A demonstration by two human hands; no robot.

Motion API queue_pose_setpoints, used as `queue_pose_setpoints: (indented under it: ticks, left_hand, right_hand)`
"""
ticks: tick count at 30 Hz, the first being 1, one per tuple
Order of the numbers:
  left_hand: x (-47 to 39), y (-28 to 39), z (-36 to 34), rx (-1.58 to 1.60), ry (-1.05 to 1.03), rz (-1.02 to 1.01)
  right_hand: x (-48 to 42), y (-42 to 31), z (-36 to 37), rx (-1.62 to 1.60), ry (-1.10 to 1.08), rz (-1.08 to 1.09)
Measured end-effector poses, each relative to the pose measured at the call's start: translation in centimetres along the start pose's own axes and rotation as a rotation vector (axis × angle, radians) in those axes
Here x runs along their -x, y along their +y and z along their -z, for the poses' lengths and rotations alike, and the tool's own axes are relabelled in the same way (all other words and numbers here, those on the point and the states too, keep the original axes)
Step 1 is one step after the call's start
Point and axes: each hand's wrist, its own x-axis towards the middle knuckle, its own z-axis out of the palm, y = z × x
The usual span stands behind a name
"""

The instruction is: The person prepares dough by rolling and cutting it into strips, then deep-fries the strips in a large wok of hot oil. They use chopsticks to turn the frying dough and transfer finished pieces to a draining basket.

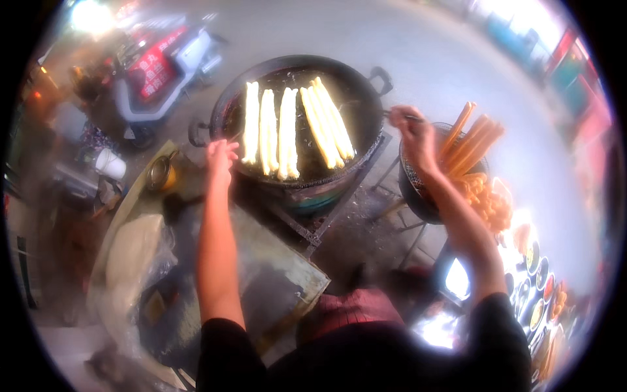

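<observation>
Several pale dough sticks point(286, 132) float in dark oil inside a large round wok point(303, 183), three apart on the left and a close group on the right. My left hand point(223, 156) is at the wok's left rim with its fingers bent; a thin dark thing shows near the fingertips, but whether it is held is unclear. Beyond the right rim, my right hand point(414, 130) is closed around a thin dark tool whose end reaches towards the wok. Just right of that hand, browned fried dough sticks point(472, 147) stand in a dark wire basket point(416, 181).
A metal-topped table point(274, 264) with a wrapped pale slab of what looks like dough point(134, 255) lies left and near me. A yellow container point(169, 176) stands at its far edge. Filled bowls point(536, 313) stand at the lower right. A metal frame supports the wok.
</observation>
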Motion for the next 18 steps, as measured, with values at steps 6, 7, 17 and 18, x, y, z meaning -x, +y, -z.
queue_pose_setpoints:
  ticks: [6, 7, 17, 18]
  left_hand:
    - [4.6, 1.1, 0.4, -0.107, -0.232, -0.152]
    - [5.7, 1.1, 0.2, -0.151, -0.264, -0.176]
    - [9.3, -0.5, -0.5, -0.379, -0.248, -0.343]
    - [9.8, -0.5, -0.6, -0.387, -0.211, -0.387]
  right_hand:
    - [0.7, 5.7, -6.9, 0.045, 0.116, -0.196]
    - [0.8, 6.6, -7.4, 0.038, 0.116, -0.234]
    - [0.3, 5.7, -8.8, 0.162, 0.143, 0.078]
    - [0.4, 5.0, -8.5, 0.138, 0.198, 0.065]
